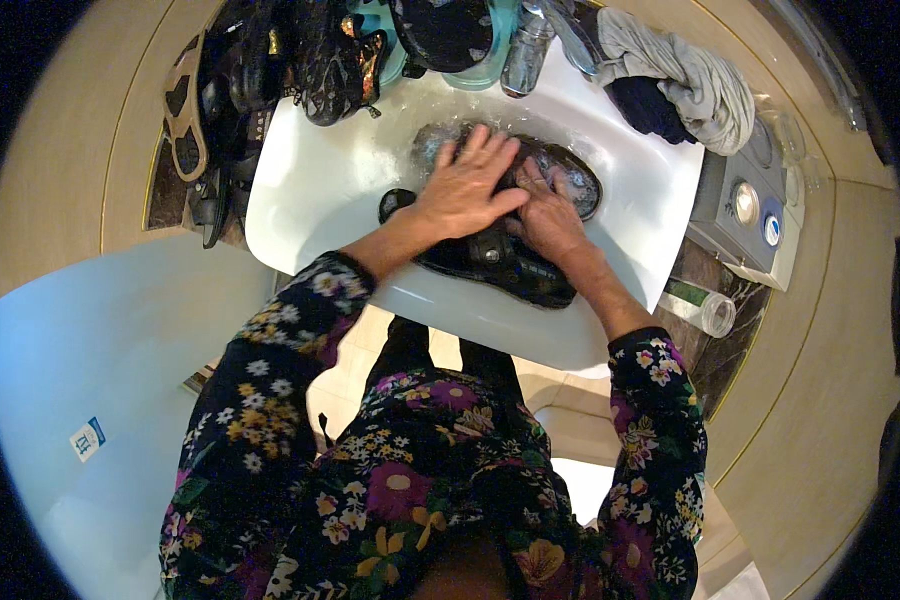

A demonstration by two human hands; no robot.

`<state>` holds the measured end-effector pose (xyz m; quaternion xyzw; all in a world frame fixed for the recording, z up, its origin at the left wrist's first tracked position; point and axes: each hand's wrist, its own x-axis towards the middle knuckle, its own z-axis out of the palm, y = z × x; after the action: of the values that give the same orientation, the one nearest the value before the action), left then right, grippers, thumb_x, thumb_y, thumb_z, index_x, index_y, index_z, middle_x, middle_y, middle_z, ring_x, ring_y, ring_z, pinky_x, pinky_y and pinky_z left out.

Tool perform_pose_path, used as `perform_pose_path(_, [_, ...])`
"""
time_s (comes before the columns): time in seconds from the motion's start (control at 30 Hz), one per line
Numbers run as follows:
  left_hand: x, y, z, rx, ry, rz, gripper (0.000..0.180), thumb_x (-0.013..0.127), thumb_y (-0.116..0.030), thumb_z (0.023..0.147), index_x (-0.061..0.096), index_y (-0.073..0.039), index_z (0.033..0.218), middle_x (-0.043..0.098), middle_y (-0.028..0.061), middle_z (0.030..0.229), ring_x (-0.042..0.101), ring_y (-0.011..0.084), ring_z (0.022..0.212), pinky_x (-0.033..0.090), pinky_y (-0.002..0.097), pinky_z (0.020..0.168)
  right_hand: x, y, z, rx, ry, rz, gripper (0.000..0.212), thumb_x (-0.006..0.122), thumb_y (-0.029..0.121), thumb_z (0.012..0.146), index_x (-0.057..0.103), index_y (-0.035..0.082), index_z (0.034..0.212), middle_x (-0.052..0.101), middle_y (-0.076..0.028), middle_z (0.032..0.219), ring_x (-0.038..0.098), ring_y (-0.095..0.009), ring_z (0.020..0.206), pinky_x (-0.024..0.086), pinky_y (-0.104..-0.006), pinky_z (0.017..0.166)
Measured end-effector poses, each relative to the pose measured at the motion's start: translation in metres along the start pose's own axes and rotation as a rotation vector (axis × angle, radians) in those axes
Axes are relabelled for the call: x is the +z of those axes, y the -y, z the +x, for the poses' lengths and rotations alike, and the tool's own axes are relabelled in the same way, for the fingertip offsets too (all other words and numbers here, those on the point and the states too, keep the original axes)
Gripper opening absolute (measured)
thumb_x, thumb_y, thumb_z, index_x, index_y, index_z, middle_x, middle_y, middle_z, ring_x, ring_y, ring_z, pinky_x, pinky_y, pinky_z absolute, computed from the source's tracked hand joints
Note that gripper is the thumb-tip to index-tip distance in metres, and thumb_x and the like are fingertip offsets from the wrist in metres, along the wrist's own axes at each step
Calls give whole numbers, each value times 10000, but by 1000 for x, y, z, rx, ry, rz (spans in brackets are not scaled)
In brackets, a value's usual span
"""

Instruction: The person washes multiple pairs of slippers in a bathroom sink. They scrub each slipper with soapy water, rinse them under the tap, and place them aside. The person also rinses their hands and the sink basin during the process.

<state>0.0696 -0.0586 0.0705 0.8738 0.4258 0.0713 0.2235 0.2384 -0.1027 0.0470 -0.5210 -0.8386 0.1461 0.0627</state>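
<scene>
head view shows left hand [473, 187] splayed, empty, right hand [550, 218] bent, grip unclear, above a likely slippery sandal [500, 268] best held by its edge.

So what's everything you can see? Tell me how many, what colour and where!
sink: one, white, in the middle
shoes in sink: seemingly two, dark, under the hands
other shoes: several, mostly black, behind and left of the sink
teal thing: count unclear, teal, partly hidden behind the sink
cloths: seemingly two, pale grey and dark, back right of the sink
box: one, grey, right of the sink
jar: one, clear, lying on the right
sticker: one, blue and white, far left
sleeves: two, dark and flowery, below the sink
left hand: one, bare, over the shoes
right hand: one, bare, at the shoes
</scene>
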Motion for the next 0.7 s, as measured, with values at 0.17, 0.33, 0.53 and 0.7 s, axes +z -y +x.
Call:
perform_pose_path(0.17, [25,21,20,-48,6,141,702,393,-563,843,258,-121,1371,267,149,1408,212,291,1322,145,561,1029,12,2,17,69,182,-130,557,595,362,754,489,66,1213,386,-126,1342,255,-291,1303,178,-555,1036])
perform_pose_path(0.33, [10,32,18,-105,84,142,723,385,-597,831,259,-137,1374,169,124,1450,176,273,1333,155,471,1066,15,-2,21,99,172,-128,512,599,352,758,508,94,1190,458,-111,1286,365,-278,1238,209,-546,1025])
perform_pose_path(0.53, [-21,65,-31,-107,251,-87,740,394,-581,838,238,-103,1380,188,160,1438,190,310,1322,169,448,1065,24,-9,24,72,-111,-30,443,606,312,767,527,105,1151,571,-128,1118,511,-275,1076,307,-491,978])
perform_pose_path(0.7, [-31,55,-58,-301,239,22,783,437,-577,816,208,-98,1391,243,160,1419,223,317,1310,175,493,1048,15,11,53,214,144,167,309,607,282,759,600,82,995,614,-149,969,571,-318,936,380,-474,895])
